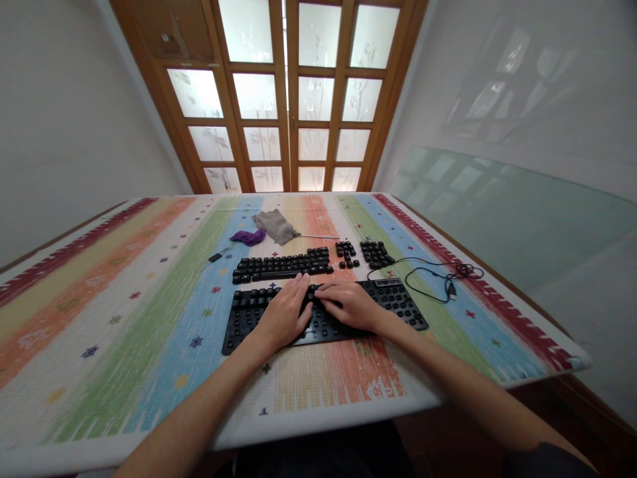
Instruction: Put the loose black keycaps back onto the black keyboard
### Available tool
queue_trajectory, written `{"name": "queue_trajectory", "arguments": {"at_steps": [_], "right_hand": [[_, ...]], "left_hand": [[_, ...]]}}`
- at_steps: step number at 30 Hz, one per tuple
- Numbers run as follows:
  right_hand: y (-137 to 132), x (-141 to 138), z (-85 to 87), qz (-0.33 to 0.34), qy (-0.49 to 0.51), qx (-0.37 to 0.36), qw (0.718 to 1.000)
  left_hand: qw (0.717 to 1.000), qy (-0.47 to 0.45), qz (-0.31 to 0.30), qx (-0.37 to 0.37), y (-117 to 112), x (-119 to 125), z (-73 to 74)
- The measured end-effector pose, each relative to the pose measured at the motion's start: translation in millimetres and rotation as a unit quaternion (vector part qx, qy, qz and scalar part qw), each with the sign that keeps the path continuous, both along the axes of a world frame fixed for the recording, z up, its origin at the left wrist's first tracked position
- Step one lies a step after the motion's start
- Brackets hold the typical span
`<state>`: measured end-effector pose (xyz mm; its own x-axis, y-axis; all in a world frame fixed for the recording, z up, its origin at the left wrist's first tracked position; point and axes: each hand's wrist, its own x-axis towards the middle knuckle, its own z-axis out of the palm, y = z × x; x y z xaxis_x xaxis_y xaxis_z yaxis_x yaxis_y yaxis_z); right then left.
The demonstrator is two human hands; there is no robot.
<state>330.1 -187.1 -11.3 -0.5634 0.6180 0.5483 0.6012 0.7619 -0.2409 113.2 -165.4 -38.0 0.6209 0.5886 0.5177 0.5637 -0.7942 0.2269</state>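
Observation:
A black keyboard (293, 336) lies across the table in front of me, with keycaps along part of its top rows and bare switches over much of the rest. My left hand (286, 311) rests on its middle, fingers stretched forward past the top edge and thumb apart. From the right, my right hand (351, 303) reaches over the upper middle of the board. Its fingers are bent and close together at the top row; anything between them is hidden. Loose black keycaps (283, 265) stand in rows just behind the keyboard, with smaller groups of keycaps (375, 253) farther right.
A coiled black USB cable (450, 272) lies right of the keyboard. Behind the keycaps are a grey cloth (276, 226), a purple cloth (247, 237), and a thin rod (318, 237). A small black-handled tool (215, 257) lies at left on the striped tablecloth (164, 299).

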Motion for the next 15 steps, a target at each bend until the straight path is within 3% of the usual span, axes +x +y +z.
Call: {"name": "queue_trajectory", "arguments": {"at_steps": [6, 15], "right_hand": [[-3, -13, 0.2, 0.042, 0.008, 0.005, 0.999], [-13, -27, -5.9, 0.038, -0.112, 0.021, 0.993]], "left_hand": [[0.999, -0.012, -0.012, -0.046, 3, -2, -4.2], [0.998, -0.007, -0.024, -0.063, 3, -3, -4.1]]}}
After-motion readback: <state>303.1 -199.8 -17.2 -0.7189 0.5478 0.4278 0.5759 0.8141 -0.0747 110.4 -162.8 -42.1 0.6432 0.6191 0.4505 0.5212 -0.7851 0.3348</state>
